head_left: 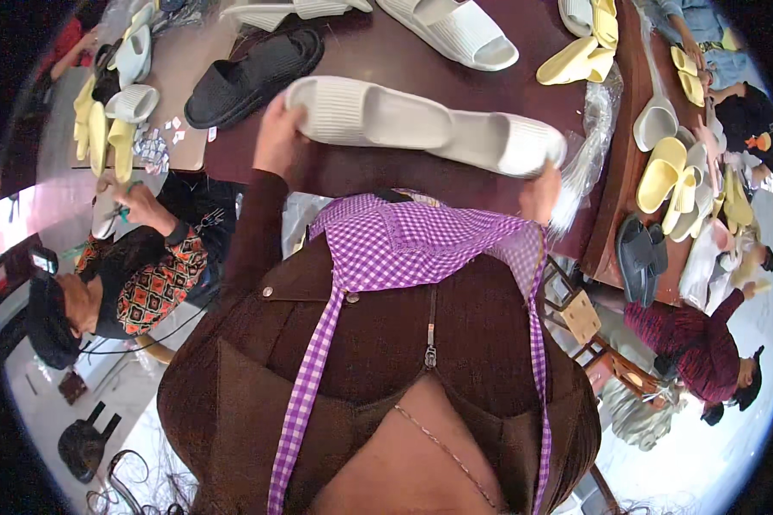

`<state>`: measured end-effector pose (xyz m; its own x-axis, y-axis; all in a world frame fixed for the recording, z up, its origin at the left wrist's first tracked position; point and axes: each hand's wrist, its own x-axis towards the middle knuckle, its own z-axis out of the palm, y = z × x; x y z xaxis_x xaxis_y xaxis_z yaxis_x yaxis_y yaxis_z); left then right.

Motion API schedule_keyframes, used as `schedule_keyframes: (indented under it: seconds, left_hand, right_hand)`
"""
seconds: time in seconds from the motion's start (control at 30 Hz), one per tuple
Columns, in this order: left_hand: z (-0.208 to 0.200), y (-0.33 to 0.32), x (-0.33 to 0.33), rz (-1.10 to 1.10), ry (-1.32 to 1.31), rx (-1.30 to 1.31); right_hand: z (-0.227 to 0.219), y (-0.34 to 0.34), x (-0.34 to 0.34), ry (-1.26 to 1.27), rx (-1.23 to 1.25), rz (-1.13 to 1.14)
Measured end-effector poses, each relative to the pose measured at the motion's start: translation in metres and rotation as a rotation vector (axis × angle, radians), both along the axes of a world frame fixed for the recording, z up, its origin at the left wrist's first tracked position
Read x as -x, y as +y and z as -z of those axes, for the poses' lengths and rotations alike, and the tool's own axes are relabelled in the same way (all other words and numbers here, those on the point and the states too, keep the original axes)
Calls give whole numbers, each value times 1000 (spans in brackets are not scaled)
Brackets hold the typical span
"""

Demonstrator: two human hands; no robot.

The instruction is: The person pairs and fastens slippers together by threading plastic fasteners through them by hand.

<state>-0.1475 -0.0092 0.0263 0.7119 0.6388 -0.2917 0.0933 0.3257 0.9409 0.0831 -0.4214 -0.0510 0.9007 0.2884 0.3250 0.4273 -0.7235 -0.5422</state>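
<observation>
Two of our hands, left hand (276, 137) and right hand (541, 190), grip a white slipper (421, 124) lying crosswise, black slipper (253, 75) at upper left.

1. The slipper (421, 129) is a white foam slide with fine ridges running across its strap and both ends.
2. It is held level above the dark table edge, lengthwise from left to right, with one long side turned toward the camera.
3. The left hand (276, 137) grips its left end, fingers curled over the ridged end.
4. The right hand (541, 190) supports its right end from below, where the rounded tip sits just beside a clear plastic bag.
</observation>
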Motion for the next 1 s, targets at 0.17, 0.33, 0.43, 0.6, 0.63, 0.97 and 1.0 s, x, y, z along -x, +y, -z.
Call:
schedule_keyframes:
  seconds: [0.17, 0.33, 0.43, 0.6, 0.63, 0.97, 1.0]
  left_hand:
    - [-40, 42, -10, 165, -71, -426]
    - [-48, 36, -82, 518, -29, -486]
    - [-36, 11, -130, 717, 107, -670]
    - [30, -9, -150, 503, 37, -1255]
    - [36, -15, -142, 457, 28, -1295]
    - [45, -27, -32, 236, 241, -912]
    - [49, -27, -26, 200, 257, -905]
  right_hand:
    - [-100, -24, -50, 427, -695, 1]
    - [-175, 61, -46, 482, -312, -106]
    - [-138, 126, -44, 320, -273, -256]
    - [-69, 147, -9, -48, -215, -254]
    - [-62, 136, 1, -5, -279, -259]
    - [-12, -70, -7, 102, -26, 260]
    - [-16, -78, -4, 247, -54, 270]
